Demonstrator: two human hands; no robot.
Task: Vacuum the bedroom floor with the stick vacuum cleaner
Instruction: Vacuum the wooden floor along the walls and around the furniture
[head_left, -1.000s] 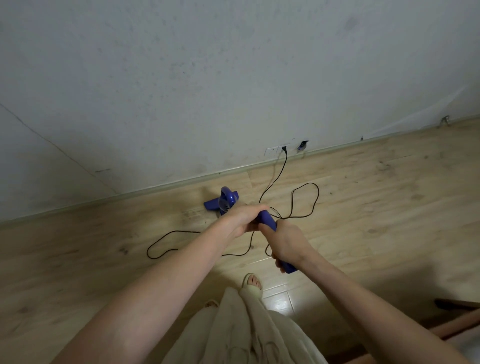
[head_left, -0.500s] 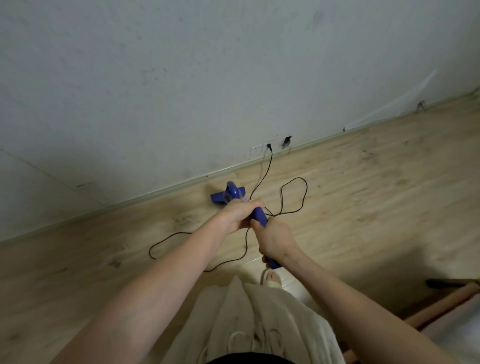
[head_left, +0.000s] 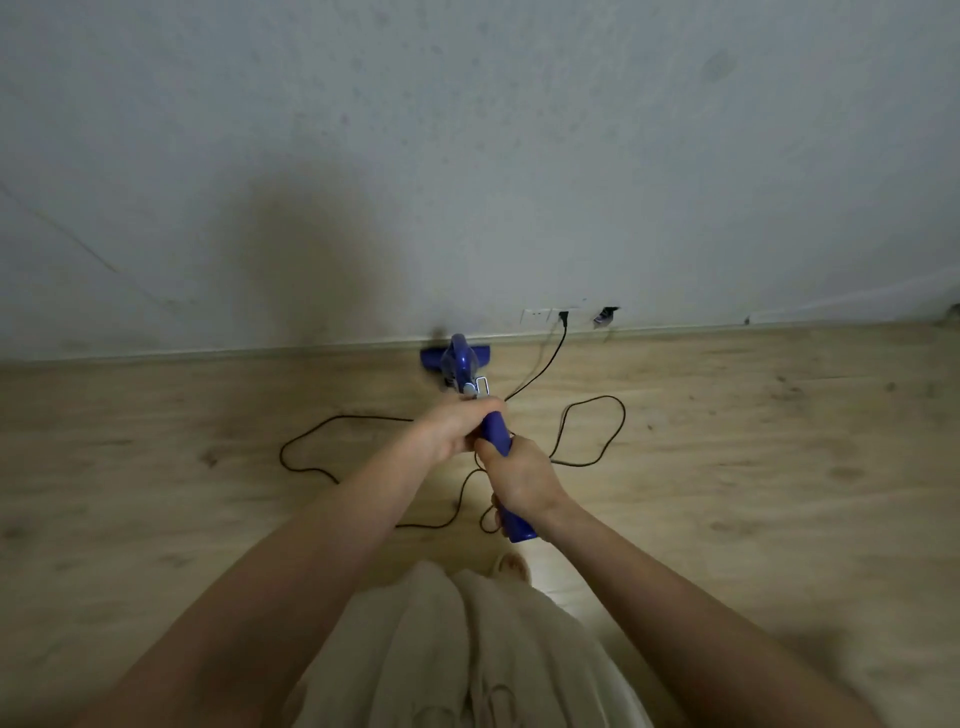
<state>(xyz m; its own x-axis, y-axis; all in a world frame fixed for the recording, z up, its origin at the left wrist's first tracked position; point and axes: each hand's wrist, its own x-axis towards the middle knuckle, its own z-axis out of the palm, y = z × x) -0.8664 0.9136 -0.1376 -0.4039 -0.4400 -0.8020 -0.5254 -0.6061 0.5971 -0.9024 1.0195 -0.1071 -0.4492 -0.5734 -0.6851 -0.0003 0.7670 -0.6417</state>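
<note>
A blue stick vacuum cleaner (head_left: 458, 364) stands on the wooden floor (head_left: 753, 467), its head against the skirting of the wall. My left hand (head_left: 457, 426) grips the upper part of the blue handle. My right hand (head_left: 519, 480) grips the handle lower down, nearer to me, and the handle's end sticks out below it. The black power cord (head_left: 592, 431) lies in loose loops on the floor and runs up to a wall socket (head_left: 563, 315).
A grey-white wall (head_left: 467, 156) fills the upper half of the view. My foot in a light slipper (head_left: 511, 566) and my light trousers are below the hands. Cord loops lie left and right of the vacuum's path.
The vacuum head has moved forward to the skirting and turned square to the wall. My view has swung so the wall now lies level across the frame. Both hands keep their grip.
</note>
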